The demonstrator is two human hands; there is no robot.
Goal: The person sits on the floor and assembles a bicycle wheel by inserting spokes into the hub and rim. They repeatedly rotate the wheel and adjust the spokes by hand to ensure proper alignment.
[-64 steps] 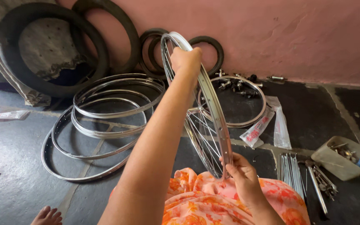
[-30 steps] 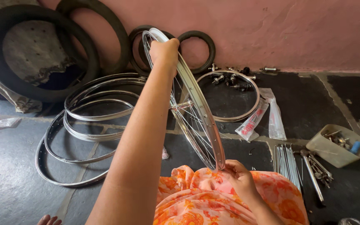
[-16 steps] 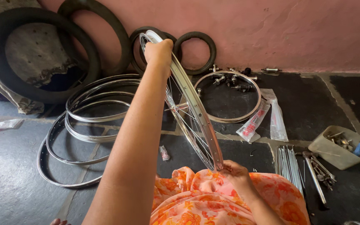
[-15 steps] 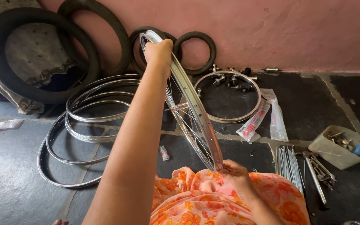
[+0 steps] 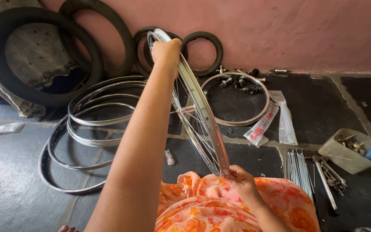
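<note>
Head view shows the left hand [image 5: 167, 50] gripping the top of an upright wheel [image 5: 196, 103], already partly spoked. Right hand [image 5: 242, 184] fingertips pinch at the rim's bottom, over the lap; loose spokes [image 5: 298, 169] remain on the floor

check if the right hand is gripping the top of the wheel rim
No, the right hand is at the bottom of the wheel rim; the left hand grips the top.

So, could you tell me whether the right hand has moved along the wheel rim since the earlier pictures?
Yes. The right hand has slipped down the spoked wheel rim to its bottom edge, against the orange floral cloth; earlier it gripped slightly higher.
</note>
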